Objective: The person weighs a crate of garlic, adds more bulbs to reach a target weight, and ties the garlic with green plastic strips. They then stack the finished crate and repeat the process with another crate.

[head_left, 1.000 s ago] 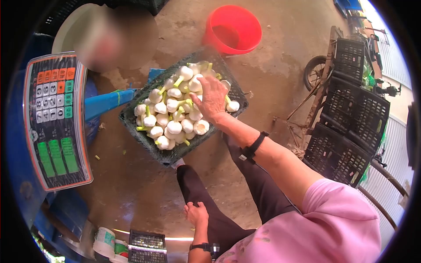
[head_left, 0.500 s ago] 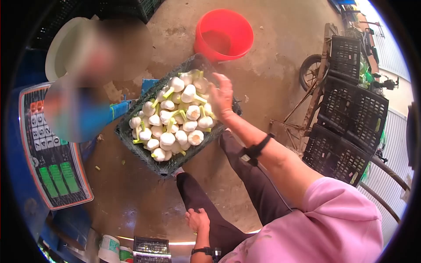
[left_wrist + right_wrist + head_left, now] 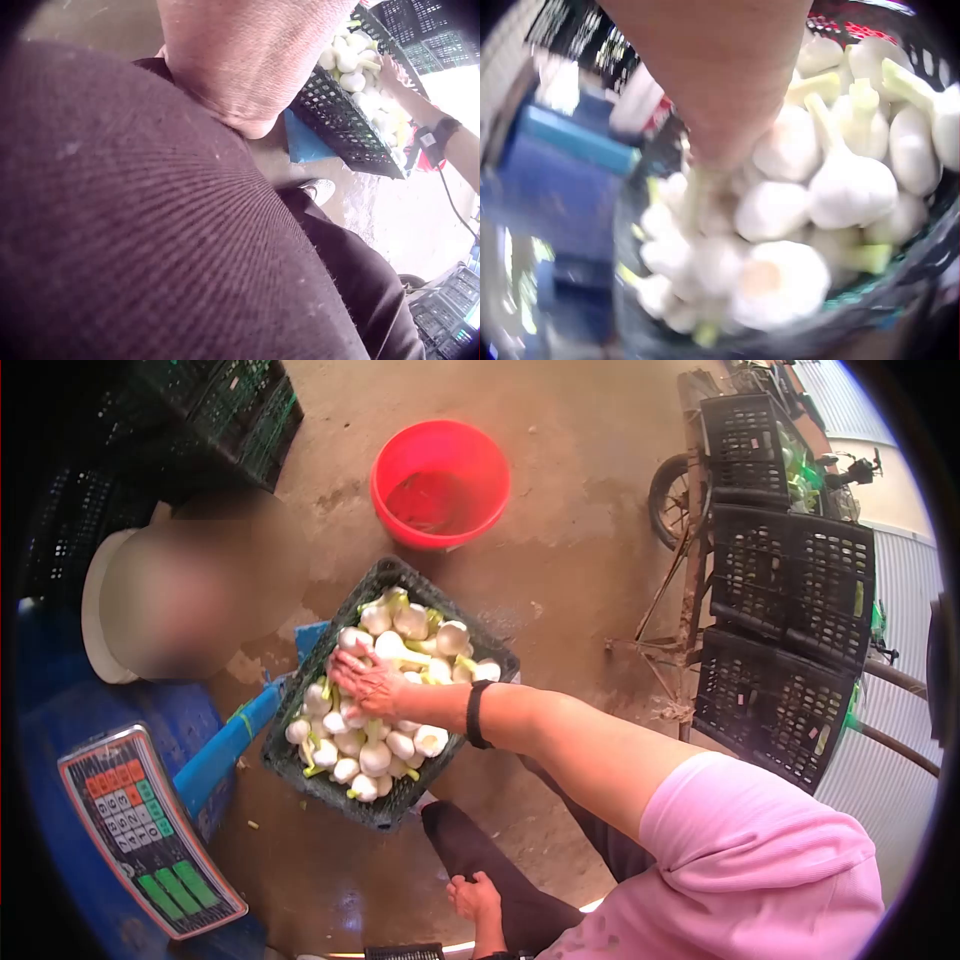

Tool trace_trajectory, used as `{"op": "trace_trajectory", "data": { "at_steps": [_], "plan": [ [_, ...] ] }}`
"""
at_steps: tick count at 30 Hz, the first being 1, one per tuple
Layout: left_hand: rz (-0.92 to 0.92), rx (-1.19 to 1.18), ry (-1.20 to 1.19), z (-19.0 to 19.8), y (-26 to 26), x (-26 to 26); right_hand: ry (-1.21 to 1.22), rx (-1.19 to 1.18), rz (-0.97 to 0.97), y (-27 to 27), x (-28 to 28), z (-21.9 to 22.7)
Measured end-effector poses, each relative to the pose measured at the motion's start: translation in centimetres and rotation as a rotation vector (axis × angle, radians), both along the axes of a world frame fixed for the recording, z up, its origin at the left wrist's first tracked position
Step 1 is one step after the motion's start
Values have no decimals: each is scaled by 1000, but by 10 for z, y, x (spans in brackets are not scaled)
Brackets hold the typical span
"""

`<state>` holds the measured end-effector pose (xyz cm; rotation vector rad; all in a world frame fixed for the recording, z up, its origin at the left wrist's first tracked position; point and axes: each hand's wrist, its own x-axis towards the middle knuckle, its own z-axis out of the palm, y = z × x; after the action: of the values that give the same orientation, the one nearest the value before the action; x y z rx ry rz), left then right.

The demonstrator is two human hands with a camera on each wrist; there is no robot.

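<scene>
My right hand [image 3: 365,685] lies over the heaped garlic bulbs [image 3: 375,758], near the left side of a dark plastic crate [image 3: 322,790]. Its fingers spread loosely across the bulbs. Close up in the right wrist view, part of the right hand [image 3: 720,90] comes down among white garlic bulbs [image 3: 851,187] with short green stems; its fingertips are blurred and mostly hidden. My left hand [image 3: 475,897] rests on the dark-trousered thigh [image 3: 150,210], fingers loosely bent and holding nothing.
A red bucket [image 3: 440,485] stands on the floor beyond the crate. At left are a scale display [image 3: 150,830] and a blue bar [image 3: 230,745] reaching the crate. Black crates [image 3: 790,585] hang on a cart at right; more crates [image 3: 230,420] are stacked at the far left.
My right hand has moved from the crate's right side to its left over the garlic. The head view has shifted, so crate and bucket sit lower. The left hand stays on the thigh.
</scene>
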<state>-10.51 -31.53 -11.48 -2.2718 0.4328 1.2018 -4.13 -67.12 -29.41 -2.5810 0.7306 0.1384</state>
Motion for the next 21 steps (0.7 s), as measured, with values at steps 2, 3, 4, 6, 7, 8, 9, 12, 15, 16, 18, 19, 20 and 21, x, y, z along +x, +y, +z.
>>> {"op": "trace_trajectory", "data": {
  "at_steps": [2,3,4,6,7,8,9,12,15,16,18,19,20,21],
  "plan": [
    [10,3,-2,-5,-4,1,-162,160,-37,-22,-5,35],
    [2,-2,-10,-4,-4,1,-396,11,-100,-43,-15,46],
    [0,-3,-20,-4,-4,0,-507,-127,-164,-79,-30,89],
    [32,-10,-28,-6,-6,0,-622,-400,-280,-158,-62,66],
    [52,-12,-31,-7,-10,-2,-292,-392,-501,-188,-83,59],
    [62,-31,-23,-8,-19,-3,-242,-341,-663,-216,-105,40],
    [80,-38,-13,-5,-28,-2,14,-280,-800,-247,-121,20],
    [37,-198,-88,0,-37,-13,417,45,-694,-333,-154,-48],
    [37,-455,-37,11,-76,-16,628,-108,-489,-367,-162,-115],
    [52,-541,2,14,-93,-15,616,-103,-547,-369,-157,-130],
    [212,-701,76,-3,-109,-30,575,-95,-661,-370,-152,-153],
    [302,-753,138,-16,-108,-40,549,-87,-707,-369,-150,-163],
    [311,-852,116,-40,-101,-54,519,-86,-749,-369,-149,-171],
    [370,-845,202,-47,-104,-58,475,-82,-785,-370,-149,-176]
  ]
}}
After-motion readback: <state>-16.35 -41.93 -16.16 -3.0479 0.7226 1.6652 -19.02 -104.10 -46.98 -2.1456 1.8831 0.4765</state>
